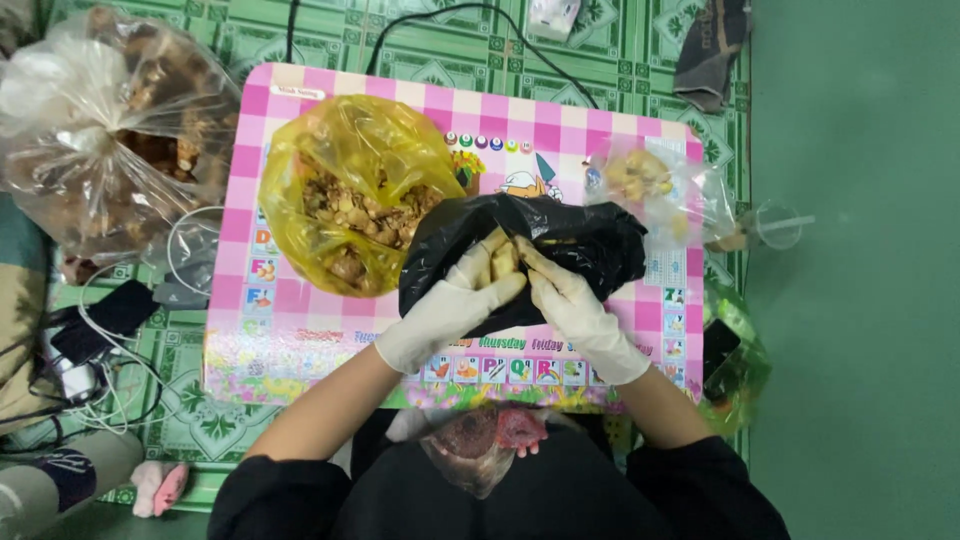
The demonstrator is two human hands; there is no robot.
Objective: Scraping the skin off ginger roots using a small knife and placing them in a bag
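Pink checkered counter (300,330) carried a black plastic bag (590,245); both gloved hands, left hand (462,295) and right hand (568,300), pinched one small tan piece (505,260) above it, fingers closed.

Held over the near middle of a pink checked table (640,135): a crumpled black plastic bag (590,245), mouth open toward the near side, with a small pale brown piece (503,260) pinched at its opening. Gripped by a left hand (455,305) and a right hand (575,310), both in white gloves, fingertips meeting on the piece. Just left of it, touching, an open yellow bag (330,160) of brown chunks.
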